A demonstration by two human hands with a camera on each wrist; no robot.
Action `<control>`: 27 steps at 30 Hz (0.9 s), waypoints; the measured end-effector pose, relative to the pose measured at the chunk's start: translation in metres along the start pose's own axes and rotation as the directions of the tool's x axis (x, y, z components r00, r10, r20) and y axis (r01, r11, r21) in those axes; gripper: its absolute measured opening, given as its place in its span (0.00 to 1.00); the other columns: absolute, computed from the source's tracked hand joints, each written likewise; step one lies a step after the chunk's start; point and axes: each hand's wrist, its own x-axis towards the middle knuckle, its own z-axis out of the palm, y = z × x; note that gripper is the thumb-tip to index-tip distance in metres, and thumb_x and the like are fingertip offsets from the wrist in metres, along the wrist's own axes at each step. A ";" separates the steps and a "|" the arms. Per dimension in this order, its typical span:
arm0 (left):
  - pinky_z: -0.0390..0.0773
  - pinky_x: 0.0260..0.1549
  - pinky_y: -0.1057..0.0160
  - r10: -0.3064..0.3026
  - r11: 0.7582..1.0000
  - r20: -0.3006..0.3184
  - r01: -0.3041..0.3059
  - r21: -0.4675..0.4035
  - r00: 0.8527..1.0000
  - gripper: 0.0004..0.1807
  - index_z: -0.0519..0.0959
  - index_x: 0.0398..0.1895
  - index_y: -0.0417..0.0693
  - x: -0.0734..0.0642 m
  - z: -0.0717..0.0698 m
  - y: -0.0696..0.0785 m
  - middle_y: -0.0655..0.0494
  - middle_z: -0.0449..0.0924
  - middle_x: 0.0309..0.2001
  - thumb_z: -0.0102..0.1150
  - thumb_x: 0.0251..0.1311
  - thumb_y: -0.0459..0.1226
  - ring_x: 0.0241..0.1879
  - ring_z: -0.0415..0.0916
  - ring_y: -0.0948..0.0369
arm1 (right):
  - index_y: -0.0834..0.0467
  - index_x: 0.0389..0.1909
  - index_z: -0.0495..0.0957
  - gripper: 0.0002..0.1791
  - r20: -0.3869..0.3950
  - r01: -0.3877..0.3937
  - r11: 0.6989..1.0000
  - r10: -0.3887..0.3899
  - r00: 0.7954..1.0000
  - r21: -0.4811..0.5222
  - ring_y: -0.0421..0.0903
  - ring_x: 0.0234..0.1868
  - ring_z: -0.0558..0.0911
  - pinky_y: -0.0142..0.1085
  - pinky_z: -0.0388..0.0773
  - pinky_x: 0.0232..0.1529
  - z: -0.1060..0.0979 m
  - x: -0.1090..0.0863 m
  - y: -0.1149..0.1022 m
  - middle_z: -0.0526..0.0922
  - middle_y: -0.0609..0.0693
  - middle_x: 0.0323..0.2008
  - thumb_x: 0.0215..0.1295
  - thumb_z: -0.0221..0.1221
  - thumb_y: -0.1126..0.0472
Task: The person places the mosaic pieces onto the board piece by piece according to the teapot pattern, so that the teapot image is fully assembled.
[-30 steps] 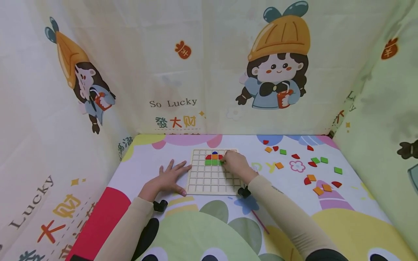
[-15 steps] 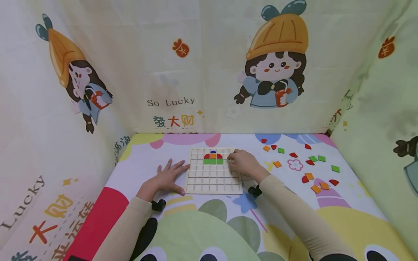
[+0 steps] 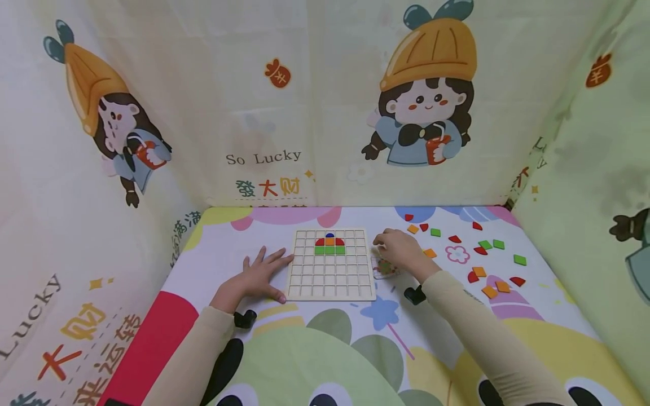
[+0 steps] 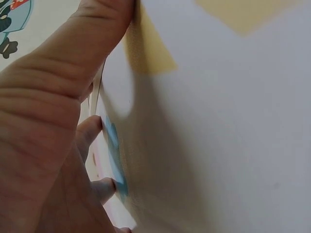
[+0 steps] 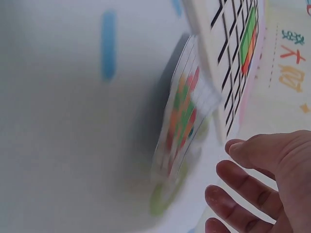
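A pale square grid board (image 3: 331,276) lies on the table. Near its top edge, a small figure of tiles fills some cells: a blue piece (image 3: 329,235), red rounded pieces (image 3: 339,242) beside an orange square (image 3: 330,241), and a row of green squares (image 3: 330,250). At the board's left edge my left hand (image 3: 258,280) rests with fingers spread, thumb by the lower corner. My right hand (image 3: 401,250) hovers just right of the board, fingers loosely bent; the right wrist view shows nothing between them. Below it lies a patterned card (image 5: 182,116), partly covered by the hand in the head view.
Loose tiles are scattered over the table's right side: green ones (image 3: 519,260), red ones (image 3: 517,281) and orange ones (image 3: 490,292). A printed cloth (image 3: 315,113) walls in the back and sides. The tabletop (image 3: 284,361) carries cartoon prints.
My right hand has left the tile figure and moved right, off the board, uncovering the green row's right end and part of the card. My left hand stays at the board's edge.
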 end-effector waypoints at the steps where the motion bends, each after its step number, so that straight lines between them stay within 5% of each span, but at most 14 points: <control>1: 0.31 0.66 0.17 -0.004 1.000 0.001 0.004 -0.002 1.000 0.66 0.54 0.83 0.70 0.000 0.000 0.000 0.54 0.43 0.85 0.78 0.38 0.66 0.81 0.25 0.32 | 0.56 0.54 0.86 0.15 -0.002 0.000 1.000 0.000 1.000 -0.004 0.53 0.48 0.84 0.48 0.83 0.50 -0.001 -0.002 0.003 0.85 0.54 0.50 0.70 0.60 0.64; 10: 0.30 0.66 0.17 -0.012 1.000 0.008 0.012 -0.007 1.000 0.66 0.54 0.83 0.71 0.000 0.002 0.000 0.55 0.42 0.85 0.78 0.37 0.67 0.81 0.25 0.32 | 0.59 0.53 0.86 0.17 0.029 -0.044 0.999 0.045 0.999 -0.016 0.54 0.44 0.82 0.47 0.82 0.41 -0.013 -0.022 0.036 0.85 0.58 0.50 0.67 0.58 0.70; 19: 0.30 0.66 0.17 -0.010 1.000 0.012 0.011 -0.008 1.000 0.67 0.54 0.83 0.70 0.000 0.002 -0.001 0.53 0.42 0.85 0.78 0.36 0.67 0.81 0.25 0.31 | 0.59 0.55 0.84 0.18 0.102 -0.108 0.994 0.108 0.989 -0.005 0.59 0.51 0.79 0.57 0.80 0.54 -0.016 -0.042 0.070 0.81 0.62 0.52 0.65 0.63 0.68; 27: 0.30 0.66 0.17 -0.005 1.000 0.002 0.005 -0.001 1.000 0.66 0.55 0.83 0.70 0.000 0.001 -0.001 0.54 0.42 0.85 0.78 0.37 0.67 0.81 0.25 0.32 | 0.59 0.55 0.82 0.15 0.113 -0.157 0.986 0.149 0.982 0.062 0.59 0.49 0.77 0.57 0.80 0.55 -0.018 -0.051 0.079 0.81 0.62 0.50 0.69 0.62 0.68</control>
